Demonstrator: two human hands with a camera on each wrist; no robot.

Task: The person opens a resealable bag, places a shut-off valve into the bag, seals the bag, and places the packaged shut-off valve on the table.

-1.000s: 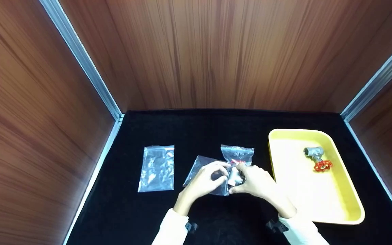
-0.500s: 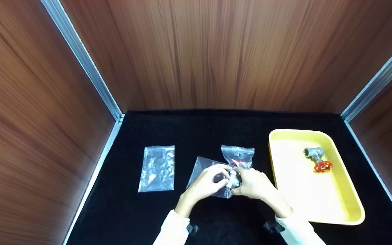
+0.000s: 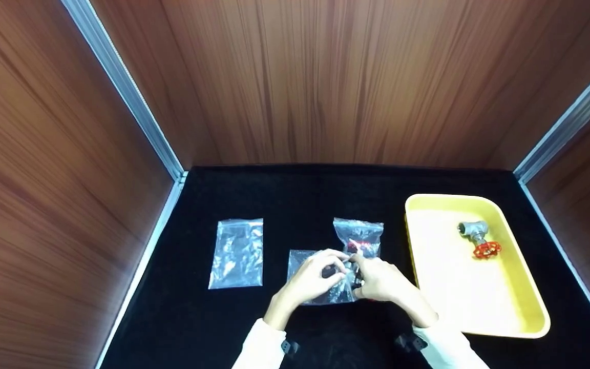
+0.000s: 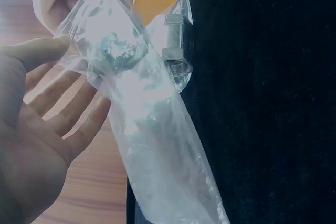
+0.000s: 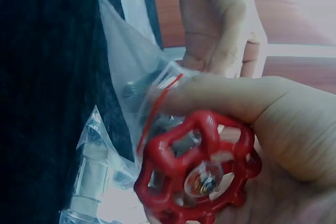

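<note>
My right hand (image 3: 384, 281) grips a valve by its red handwheel (image 5: 160, 157), thumb stretched along the mouth of a clear zip bag (image 4: 163, 156) with a red line. The valve's metal body lies inside that mouth, blurred by the plastic. On the other side, my left hand (image 3: 308, 279) pinches the bag near the opening between thumb and fingers. The bag's flat lower end reaches out to the left under this hand. Just beyond both hands, a second valve (image 5: 92, 179) lies in its own clear zip bag (image 3: 359, 229) on the black cloth.
A yellow tray (image 3: 528, 287) stands on the right, with another red-wheeled valve (image 3: 475, 233) inside. A flat clear zip bag (image 3: 236, 256) lies on the left. Wood-grain panels (image 3: 295, 82) with metal corner strips enclose the black surface.
The metal body of the valve has gone from bare view into the bag's mouth. The bag has turned, its far left corner moving nearer and right. The right hand has shifted slightly.
</note>
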